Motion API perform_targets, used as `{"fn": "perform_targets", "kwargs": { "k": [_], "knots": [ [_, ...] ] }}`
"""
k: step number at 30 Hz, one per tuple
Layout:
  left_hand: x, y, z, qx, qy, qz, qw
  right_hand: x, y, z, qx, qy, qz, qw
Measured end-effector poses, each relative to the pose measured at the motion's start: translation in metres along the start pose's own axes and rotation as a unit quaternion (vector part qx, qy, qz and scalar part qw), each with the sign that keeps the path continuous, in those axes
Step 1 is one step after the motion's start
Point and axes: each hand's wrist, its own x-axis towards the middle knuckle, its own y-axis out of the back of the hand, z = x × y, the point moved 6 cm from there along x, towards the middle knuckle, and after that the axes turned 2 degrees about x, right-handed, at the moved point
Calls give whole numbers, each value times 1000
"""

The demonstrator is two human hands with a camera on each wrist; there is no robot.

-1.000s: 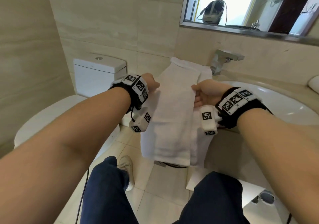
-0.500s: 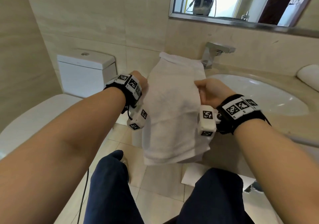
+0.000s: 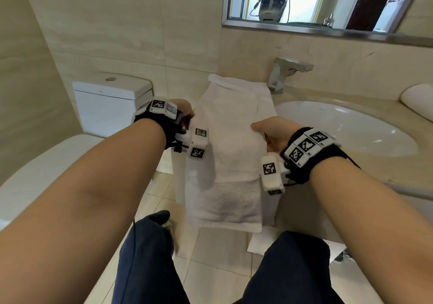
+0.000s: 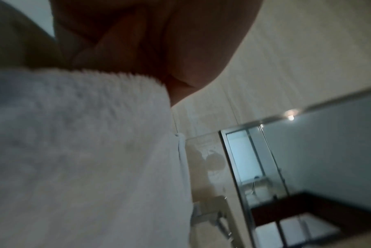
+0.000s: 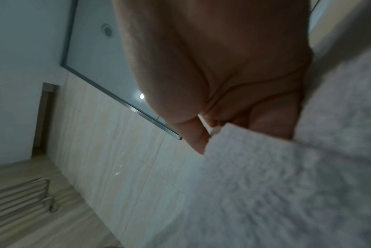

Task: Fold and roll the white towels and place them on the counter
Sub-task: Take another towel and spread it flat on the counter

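A long white towel (image 3: 230, 144), folded lengthwise into a narrow strip, hangs between my hands, its far end lying on the counter (image 3: 351, 97) by the faucet. My left hand (image 3: 185, 113) grips its left edge, fingers hidden behind the cloth. My right hand (image 3: 269, 130) pinches the right edge, thumb on top. The lower end hangs free in front of my knees. In the left wrist view the towel (image 4: 84, 151) fills the lower left under my palm. The right wrist view shows the towel (image 5: 286, 184) with my fingers (image 5: 196, 134) curled on its edge.
A white sink basin (image 3: 346, 127) lies to the right, with a chrome faucet (image 3: 288, 74) behind the towel. A rolled white towel (image 3: 417, 99) lies at the counter's far right. A toilet (image 3: 110, 102) stands left. A mirror (image 3: 328, 1) hangs above.
The towel has been pulled in narrower and lowered a little, with both hands staying on its edges. My view has shifted slightly left and nearer.
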Motion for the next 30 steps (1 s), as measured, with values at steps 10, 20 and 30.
{"fn": "perform_targets", "kwargs": {
  "k": [10, 20, 30],
  "knots": [
    [-8, -16, 2, -79, -9, -47, 996, 16, 2, 4, -17, -43, -2, 999],
    [-14, -13, -3, 6, 36, -18, 999, 14, 13, 7, 57, -29, -4, 998],
    [-16, -14, 6, 101, 5, 16, 995, 0, 47, 19, 18, -48, 19, 998]
  ]
}}
